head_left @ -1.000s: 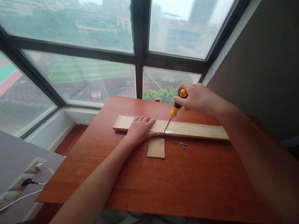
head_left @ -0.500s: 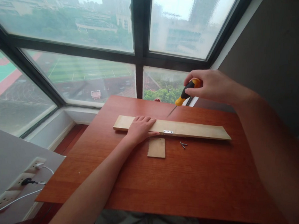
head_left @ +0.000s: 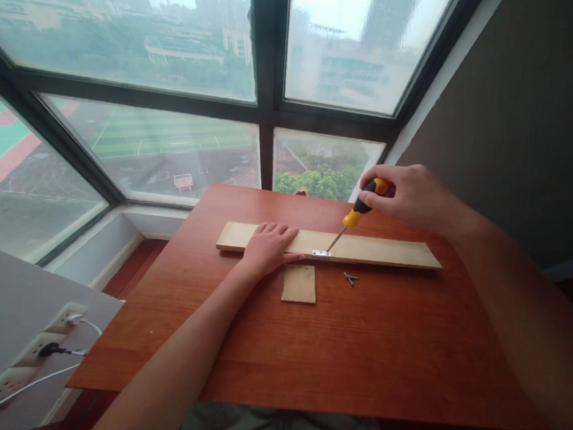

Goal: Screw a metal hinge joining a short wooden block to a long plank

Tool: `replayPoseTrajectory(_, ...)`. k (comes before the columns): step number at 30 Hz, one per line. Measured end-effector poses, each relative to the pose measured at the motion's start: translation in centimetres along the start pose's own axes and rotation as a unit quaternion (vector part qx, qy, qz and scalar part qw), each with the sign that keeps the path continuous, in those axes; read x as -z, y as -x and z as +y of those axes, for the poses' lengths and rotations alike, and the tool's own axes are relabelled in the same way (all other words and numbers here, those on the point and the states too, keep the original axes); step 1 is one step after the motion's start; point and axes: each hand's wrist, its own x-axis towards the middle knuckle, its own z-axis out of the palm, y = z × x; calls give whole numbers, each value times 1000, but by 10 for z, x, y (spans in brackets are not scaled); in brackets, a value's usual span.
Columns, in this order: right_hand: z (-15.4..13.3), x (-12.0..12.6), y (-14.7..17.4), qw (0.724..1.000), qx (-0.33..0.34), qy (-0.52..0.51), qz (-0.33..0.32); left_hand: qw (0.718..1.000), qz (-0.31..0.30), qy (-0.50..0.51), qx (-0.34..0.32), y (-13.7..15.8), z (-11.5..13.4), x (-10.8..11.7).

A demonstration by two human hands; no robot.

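A long pale wooden board (head_left: 384,250) lies across the table. My left hand (head_left: 268,247) rests on it left of the middle, fingers laid out flat and the thumb along its near edge. Just right of that thumb, a small metal hinge or bracket (head_left: 321,253) sits on the board's near edge. My right hand (head_left: 409,193) is closed around the handle of a yellow-and-black screwdriver (head_left: 359,209). The tool is tilted, with its tip at the right end of the metal piece; whether it touches a screw is too small to tell.
On the reddish-brown table (head_left: 379,357), a small square wooden piece (head_left: 300,284) lies in front of the board. Several loose screws (head_left: 350,278) are to its right. Windows (head_left: 172,145) stand behind the table, and wall sockets (head_left: 39,348) with cables are at the lower left.
My right hand has come down with the screwdriver, and its tip has gone from above the board to the metal piece. My left hand has stayed on the board.
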Motion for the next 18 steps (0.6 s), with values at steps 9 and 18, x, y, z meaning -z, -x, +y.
replayPoseTrajectory(9,3,-4,1,1000,-2,17,-4,1000,10,2,-6,0,-1,-1)
replayPoseTrajectory(18,11,-8,-5,997,-31,64,3,1000,11,-3,-6,0,-1,-2)
